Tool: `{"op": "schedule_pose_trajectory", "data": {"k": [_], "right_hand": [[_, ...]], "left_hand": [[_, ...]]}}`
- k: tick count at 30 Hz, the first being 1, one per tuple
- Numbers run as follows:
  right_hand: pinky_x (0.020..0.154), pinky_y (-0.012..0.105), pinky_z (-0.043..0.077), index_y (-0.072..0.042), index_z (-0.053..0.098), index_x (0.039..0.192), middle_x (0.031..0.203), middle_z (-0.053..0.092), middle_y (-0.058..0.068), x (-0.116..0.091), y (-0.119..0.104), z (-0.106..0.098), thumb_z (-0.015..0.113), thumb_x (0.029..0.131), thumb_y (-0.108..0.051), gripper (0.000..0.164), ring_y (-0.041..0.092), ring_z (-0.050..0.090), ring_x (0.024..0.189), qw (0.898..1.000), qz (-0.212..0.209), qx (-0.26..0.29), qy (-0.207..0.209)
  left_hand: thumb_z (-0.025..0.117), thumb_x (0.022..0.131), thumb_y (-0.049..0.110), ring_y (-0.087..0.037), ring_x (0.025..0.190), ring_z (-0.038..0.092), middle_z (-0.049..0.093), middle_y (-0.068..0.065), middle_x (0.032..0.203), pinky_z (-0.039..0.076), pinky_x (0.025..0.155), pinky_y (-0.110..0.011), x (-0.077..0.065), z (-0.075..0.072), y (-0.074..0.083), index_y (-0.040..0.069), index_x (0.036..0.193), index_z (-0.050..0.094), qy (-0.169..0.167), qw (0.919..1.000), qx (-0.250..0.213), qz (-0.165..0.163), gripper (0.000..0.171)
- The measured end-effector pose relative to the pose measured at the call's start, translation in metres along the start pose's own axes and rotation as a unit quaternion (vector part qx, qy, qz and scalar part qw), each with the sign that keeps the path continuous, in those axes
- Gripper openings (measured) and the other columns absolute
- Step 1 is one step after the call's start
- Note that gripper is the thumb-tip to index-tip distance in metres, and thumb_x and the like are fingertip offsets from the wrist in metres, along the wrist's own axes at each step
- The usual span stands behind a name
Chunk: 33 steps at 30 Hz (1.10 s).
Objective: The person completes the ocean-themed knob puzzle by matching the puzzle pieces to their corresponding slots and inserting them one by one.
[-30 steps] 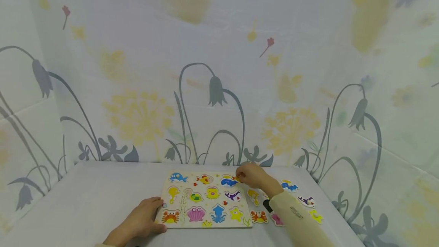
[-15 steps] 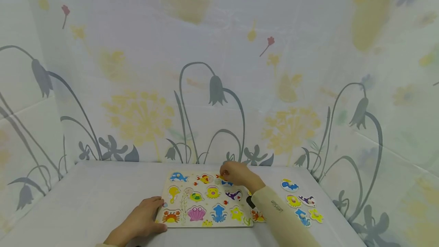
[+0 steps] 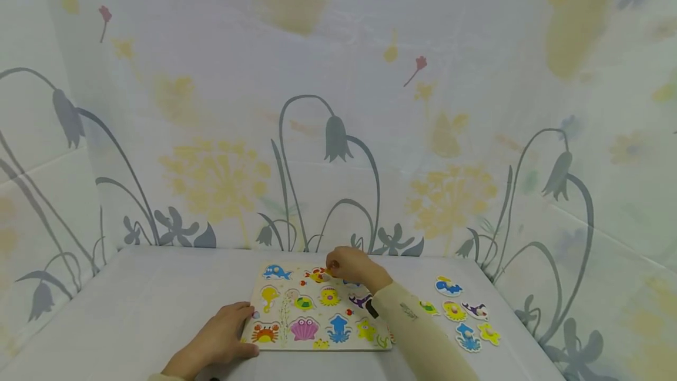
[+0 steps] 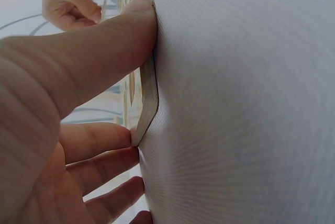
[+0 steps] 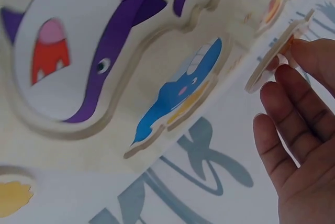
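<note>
A wooden puzzle board (image 3: 296,346) with sea-animal pictures lies on the white table. My left hand (image 3: 224,334) grips its near left corner; in the left wrist view the thumb (image 4: 118,35) lies along the near edge and the fingertips touch the side. My right hand (image 3: 353,264) hovers at the back of the board, close to the red and yellow fish picture (image 3: 315,276). It pinches a thin wooden puzzle piece (image 5: 268,59), seen edge-on in the right wrist view, with its printed face mostly hidden by the fingers.
Right of the board lie loose pieces: a blue whale (image 3: 448,287), a yellow octopus (image 3: 454,311), a purple whale (image 3: 475,310), a blue squid (image 3: 468,338), a yellow star (image 3: 489,334) and a turtle (image 3: 429,307). The right sleeve (image 3: 418,328) covers part of this area. A flowered curtain (image 3: 338,193) hangs behind.
My right hand has moved left along the board's back row with the puzzle piece, from the right back corner to near the fish picture. My left hand has stayed at the corner.
</note>
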State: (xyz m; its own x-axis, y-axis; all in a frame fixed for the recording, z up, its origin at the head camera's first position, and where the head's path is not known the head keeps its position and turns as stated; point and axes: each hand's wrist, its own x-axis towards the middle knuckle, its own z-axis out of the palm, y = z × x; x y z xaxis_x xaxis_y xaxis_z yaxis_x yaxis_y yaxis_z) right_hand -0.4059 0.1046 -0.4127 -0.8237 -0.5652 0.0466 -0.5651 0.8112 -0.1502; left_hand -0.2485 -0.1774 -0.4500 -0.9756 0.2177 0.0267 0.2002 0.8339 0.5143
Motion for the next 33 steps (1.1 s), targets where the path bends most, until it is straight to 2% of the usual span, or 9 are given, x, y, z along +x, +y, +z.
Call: {"op": "schedule_pose_trajectory", "data": {"k": [13, 22, 28, 33], "right_hand": [[0.073, 0.025, 0.048, -0.023, 0.071, 0.095, 0.087, 0.059, -0.011, 0.013, -0.015, 0.006, 0.069, 0.089, -0.021, 0.007, 0.010, 0.052, 0.078, 0.998, 0.019, 0.049, -0.026], [0.078, 0.026, 0.048, -0.025, 0.071, 0.093, 0.089, 0.058, -0.013, 0.020, -0.020, 0.014, 0.069, 0.088, -0.022, 0.007, 0.009, 0.051, 0.081, 0.998, 0.023, 0.044, -0.025], [0.075, 0.026, 0.047, -0.023, 0.072, 0.093, 0.086, 0.058, -0.012, 0.022, -0.024, 0.014, 0.070, 0.087, -0.021, 0.006, 0.010, 0.050, 0.079, 0.998, 0.018, 0.049, -0.025], [0.073, 0.026, 0.048, -0.022, 0.070, 0.092, 0.084, 0.058, -0.010, 0.023, -0.024, 0.015, 0.070, 0.087, -0.020, 0.005, 0.011, 0.051, 0.078, 0.996, 0.026, 0.077, -0.033]], "left_hand": [[0.087, 0.063, 0.035, -0.045, 0.125, 0.041, 0.051, -0.024, 0.132, 0.032, 0.105, -0.060, 0.000, -0.001, 0.002, -0.004, 0.124, 0.058, -0.001, 1.0000, -0.005, -0.005, 0.078], [0.087, 0.063, 0.037, -0.045, 0.126, 0.040, 0.050, -0.023, 0.133, 0.032, 0.105, -0.060, 0.001, 0.000, 0.001, -0.003, 0.125, 0.057, -0.001, 0.9999, -0.002, -0.013, 0.079], [0.087, 0.063, 0.036, -0.045, 0.125, 0.041, 0.050, -0.024, 0.132, 0.032, 0.105, -0.060, 0.000, 0.000, -0.001, -0.003, 0.124, 0.057, 0.002, 1.0000, -0.003, -0.009, 0.079], [0.088, 0.062, 0.034, -0.045, 0.125, 0.041, 0.051, -0.024, 0.131, 0.033, 0.105, -0.059, 0.000, 0.001, 0.000, -0.004, 0.124, 0.058, 0.006, 1.0000, -0.006, -0.001, 0.078]]}}
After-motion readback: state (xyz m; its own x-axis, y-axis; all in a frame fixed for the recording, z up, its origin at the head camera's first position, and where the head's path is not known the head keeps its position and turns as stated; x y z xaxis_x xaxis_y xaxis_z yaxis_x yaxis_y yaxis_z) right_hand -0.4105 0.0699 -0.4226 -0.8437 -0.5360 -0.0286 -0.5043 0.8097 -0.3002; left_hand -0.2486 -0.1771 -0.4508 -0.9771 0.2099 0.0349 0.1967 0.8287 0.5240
